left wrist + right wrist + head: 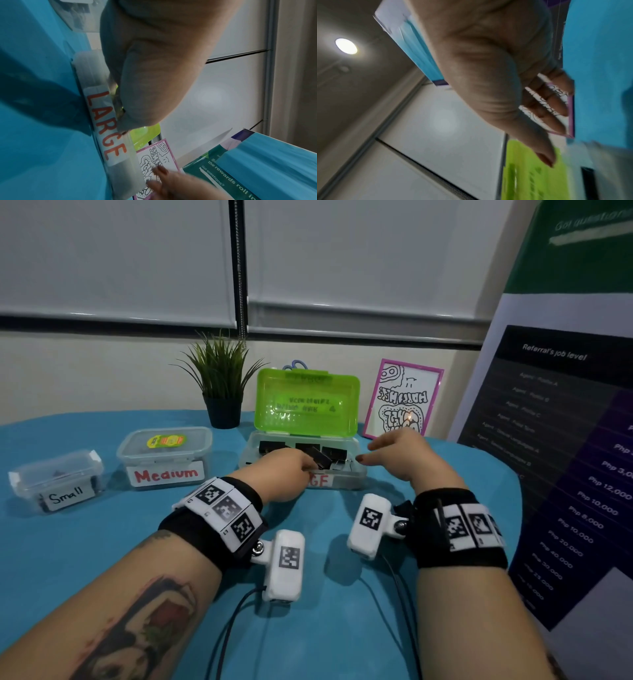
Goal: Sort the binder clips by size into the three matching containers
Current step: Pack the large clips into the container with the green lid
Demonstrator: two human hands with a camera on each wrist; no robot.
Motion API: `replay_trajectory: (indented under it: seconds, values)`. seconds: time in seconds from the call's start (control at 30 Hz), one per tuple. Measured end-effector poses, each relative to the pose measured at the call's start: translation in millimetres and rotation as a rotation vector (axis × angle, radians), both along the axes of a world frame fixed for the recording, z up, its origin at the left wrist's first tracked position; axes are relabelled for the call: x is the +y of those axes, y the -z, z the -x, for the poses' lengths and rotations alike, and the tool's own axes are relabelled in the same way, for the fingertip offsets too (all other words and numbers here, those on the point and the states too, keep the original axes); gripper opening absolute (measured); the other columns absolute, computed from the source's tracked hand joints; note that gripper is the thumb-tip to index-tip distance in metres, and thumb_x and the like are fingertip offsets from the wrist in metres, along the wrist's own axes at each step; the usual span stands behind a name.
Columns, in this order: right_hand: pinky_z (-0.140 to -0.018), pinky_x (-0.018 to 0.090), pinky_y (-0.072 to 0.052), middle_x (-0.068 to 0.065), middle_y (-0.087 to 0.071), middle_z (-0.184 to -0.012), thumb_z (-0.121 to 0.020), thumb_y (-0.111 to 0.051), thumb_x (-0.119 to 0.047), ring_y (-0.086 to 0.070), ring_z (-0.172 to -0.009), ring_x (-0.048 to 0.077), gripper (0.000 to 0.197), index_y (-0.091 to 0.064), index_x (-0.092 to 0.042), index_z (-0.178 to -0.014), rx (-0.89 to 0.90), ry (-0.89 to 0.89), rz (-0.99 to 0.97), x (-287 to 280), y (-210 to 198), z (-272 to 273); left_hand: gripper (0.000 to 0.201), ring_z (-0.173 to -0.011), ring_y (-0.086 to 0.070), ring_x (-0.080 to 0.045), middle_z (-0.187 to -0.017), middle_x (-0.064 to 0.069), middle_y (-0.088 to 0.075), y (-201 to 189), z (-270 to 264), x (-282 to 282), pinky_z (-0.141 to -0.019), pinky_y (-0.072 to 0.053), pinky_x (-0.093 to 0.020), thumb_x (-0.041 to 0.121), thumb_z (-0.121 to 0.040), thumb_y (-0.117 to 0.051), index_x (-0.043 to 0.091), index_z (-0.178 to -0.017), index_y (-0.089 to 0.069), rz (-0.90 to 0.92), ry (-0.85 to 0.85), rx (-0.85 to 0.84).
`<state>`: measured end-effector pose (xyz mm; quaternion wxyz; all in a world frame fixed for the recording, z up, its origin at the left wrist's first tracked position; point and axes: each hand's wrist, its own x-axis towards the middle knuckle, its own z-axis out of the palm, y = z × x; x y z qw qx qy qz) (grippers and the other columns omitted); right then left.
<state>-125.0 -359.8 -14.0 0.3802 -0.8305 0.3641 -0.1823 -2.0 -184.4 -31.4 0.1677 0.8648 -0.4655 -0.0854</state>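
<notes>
Three clear containers stand on the teal cloth: Small (pixel 56 482), Medium (pixel 164 455) and Large (pixel 356 474), whose green lid (pixel 306 402) stands open. Several black binder clips (pixel 272 446) lie in the Large box. My left hand (pixel 310 469) reaches over its front wall and pinches a tilted black binder clip (pixel 321 458) just above the others. In the left wrist view the left hand (pixel 121 112) is curled tight beside the LARGE label (pixel 102 128); the clip is mostly hidden. My right hand (pixel 368 451) hovers over the box's right end with fingers spread and empty, as the right wrist view shows (pixel 556 143).
A potted plant (pixel 222 392) and a pink-framed drawing (pixel 402 402) stand behind the containers. A tall printed banner (pixel 565 440) leans along the table's right side. Camera cables (pixel 233 621) trail over the near cloth.
</notes>
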Motion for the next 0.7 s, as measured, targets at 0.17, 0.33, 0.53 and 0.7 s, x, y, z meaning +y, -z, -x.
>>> replay_trajectory:
  seconds: [0.17, 0.33, 0.53, 0.7]
  values:
    - [-0.075, 0.032, -0.047, 0.009, -0.067, -0.107, -0.050, -0.094, -0.055, -0.062, -0.091, 0.027, 0.091, -0.064, -0.003, -0.118, 0.366, 0.160, 0.063, -5.3, -4.4, 39.3, 0.036, -0.105, -0.060, 0.001, -0.122, 0.016, -0.064, -9.7, 23.3, 2.3, -0.094, -0.046, -0.017, 0.028, -0.089, -0.071, 0.034, -0.124, -0.065, 0.305, 0.259, 0.192]
    - [-0.079, 0.035, -0.054, 0.002, -0.070, -0.102, -0.020, -0.091, -0.064, -0.067, -0.090, 0.025, 0.108, -0.067, -0.012, -0.112, 0.619, 0.065, 0.052, 13.1, -6.3, 63.2, 0.043, -0.107, -0.061, -0.001, -0.120, 0.016, -0.063, -8.0, 47.5, -3.2, -0.093, -0.044, -0.017, 0.027, -0.089, -0.073, 0.038, -0.129, -0.062, 0.096, 0.410, 0.304]
    - [-0.063, 0.038, -0.062, 0.012, -0.069, -0.086, -0.070, -0.091, -0.025, -0.067, -0.060, 0.028, 0.052, -0.065, -0.012, -0.113, 0.439, -0.065, -0.103, 44.2, -4.1, 59.6, 0.061, -0.111, -0.059, -0.012, -0.122, 0.011, -0.060, 1.1, 56.0, -5.8, -0.100, -0.045, -0.030, 0.035, -0.081, -0.078, 0.043, -0.135, -0.052, -0.116, 0.390, 0.208]
    - [-0.050, 0.029, -0.059, 0.011, -0.071, -0.085, -0.077, -0.084, -0.015, -0.069, -0.059, 0.024, 0.027, -0.068, -0.011, -0.098, 0.368, -0.088, -0.097, 50.0, 1.4, 48.5, 0.055, -0.095, -0.057, -0.009, -0.119, 0.010, -0.062, 3.0, 60.2, -9.5, -0.082, -0.045, -0.026, 0.037, -0.076, -0.083, 0.032, -0.125, -0.059, -0.057, 0.294, 0.169]
